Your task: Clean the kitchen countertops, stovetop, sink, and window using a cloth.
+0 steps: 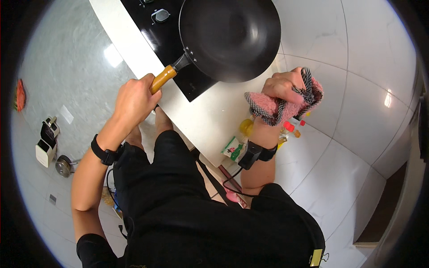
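My left hand (135,98) is closed around the wooden handle (163,79) of a dark wok (231,33). The wok sits over the black glass cooktop (196,82) at the top, its inside facing up with nothing seen in it; whether it rests on the burner cannot be told. To the right of the wok, above the counter, my right hand (285,87) grips a bunched pink cloth (291,109) with a black-and-white checked edge. The cloth does not touch the wok.
On the white counter (197,124), a green and white packet (233,148) and bottles with red caps (288,126) stand below my right hand. A tiled wall (368,100) rises at the right. A cooktop knob (161,15) lies left of the wok. A cable runs from my right wrist.
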Action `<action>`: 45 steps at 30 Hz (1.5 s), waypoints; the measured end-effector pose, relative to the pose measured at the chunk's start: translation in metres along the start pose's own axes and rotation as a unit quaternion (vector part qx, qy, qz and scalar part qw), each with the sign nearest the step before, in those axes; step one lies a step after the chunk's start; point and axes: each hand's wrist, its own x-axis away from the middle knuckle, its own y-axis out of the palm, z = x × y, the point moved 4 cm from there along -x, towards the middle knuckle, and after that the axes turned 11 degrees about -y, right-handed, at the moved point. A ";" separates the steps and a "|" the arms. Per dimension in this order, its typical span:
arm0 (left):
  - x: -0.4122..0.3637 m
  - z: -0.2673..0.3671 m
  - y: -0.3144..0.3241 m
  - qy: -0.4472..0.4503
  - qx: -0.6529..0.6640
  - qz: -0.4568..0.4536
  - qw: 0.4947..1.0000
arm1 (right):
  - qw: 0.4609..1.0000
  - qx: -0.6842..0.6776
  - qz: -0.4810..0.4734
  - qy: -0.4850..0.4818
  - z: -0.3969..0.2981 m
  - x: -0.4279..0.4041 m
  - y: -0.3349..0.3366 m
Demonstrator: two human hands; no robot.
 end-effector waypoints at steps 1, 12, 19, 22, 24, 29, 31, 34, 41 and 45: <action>-0.001 0.001 0.001 0.003 0.001 -0.001 1.000 | 0.995 -0.095 0.018 0.010 -0.003 0.000 -0.010; -0.005 0.023 0.013 0.013 -0.019 0.017 1.000 | 0.966 -0.257 -0.015 0.002 0.038 -0.021 0.015; -0.011 0.025 0.028 0.039 -0.035 0.022 0.998 | 0.966 -0.259 0.025 -0.008 0.044 -0.024 0.023; -0.006 0.029 0.028 0.033 -0.051 0.010 0.998 | 0.980 -0.181 0.078 -0.001 0.048 -0.028 0.029; -0.002 0.041 0.019 0.021 -0.059 0.003 0.998 | 0.984 -0.160 0.073 -0.001 0.052 -0.030 0.035; 0.057 0.107 -0.079 0.312 0.273 0.175 0.893 | 0.983 -0.170 0.068 0.028 0.084 -0.048 0.063; 0.074 0.119 -0.098 0.344 0.359 0.152 0.854 | 0.975 -0.211 0.064 0.037 0.108 -0.055 0.072; 0.088 0.114 -0.125 0.366 0.390 0.217 0.817 | 0.974 -0.216 0.048 0.058 0.138 -0.065 0.104; 0.132 0.096 -0.194 0.435 0.394 0.337 0.736 | 0.976 -0.200 0.004 0.084 0.201 -0.071 0.169; 0.156 0.086 -0.225 0.442 0.394 0.366 0.718 | 0.960 -0.261 0.004 0.100 0.229 -0.068 0.198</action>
